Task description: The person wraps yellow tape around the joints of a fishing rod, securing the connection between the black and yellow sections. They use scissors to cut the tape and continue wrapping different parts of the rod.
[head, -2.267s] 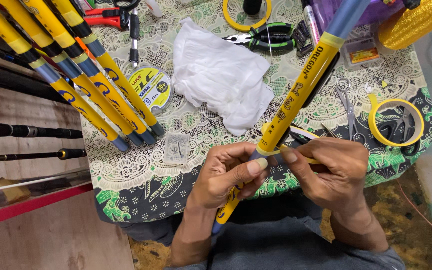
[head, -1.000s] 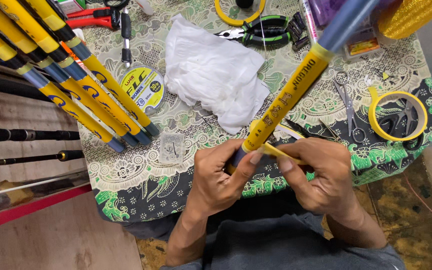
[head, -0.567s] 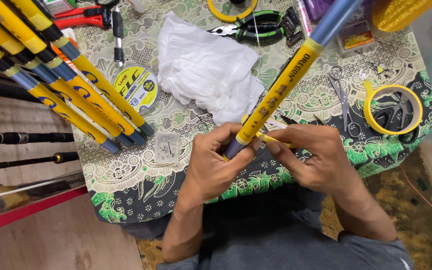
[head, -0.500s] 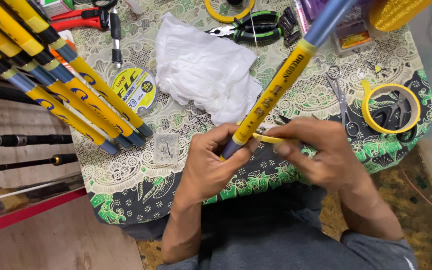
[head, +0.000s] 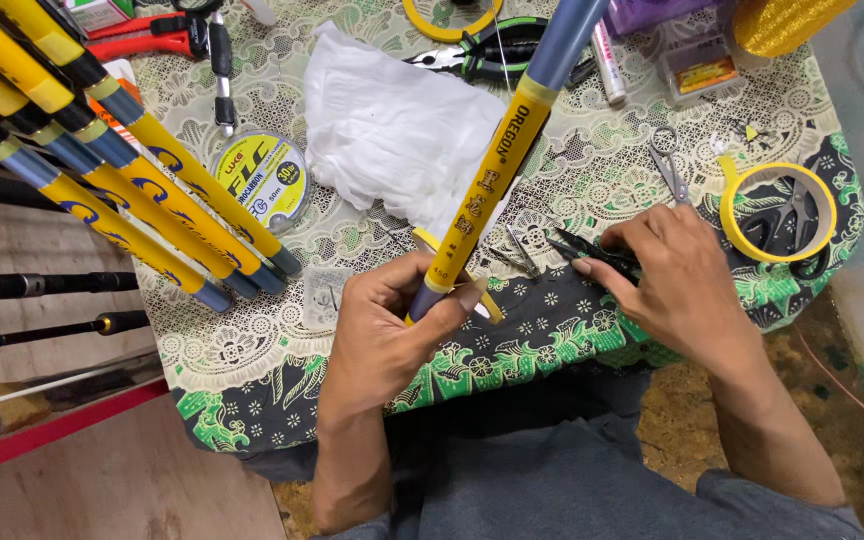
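Gripped near its lower yellow end, the fishing rod section (head: 492, 175) slants up from the closed left hand (head: 387, 330), tape strip (head: 487, 300) beneath the thumb. Right hand (head: 677, 285), fingers loosely bent, touches small black snips (head: 577, 247) right of that grip; a firm thumb should keep the tape flat.

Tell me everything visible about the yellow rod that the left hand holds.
The rod is a glossy yellow tube with dark printed signs along it and a grey-blue section at each end. It leans up and to the right, its upper end leaving the picture. The left hand grips its lower end above the table edge, thumb across the grey-blue part. A loose strip of yellow tape hangs from it near the thumb. The right hand is apart from it.
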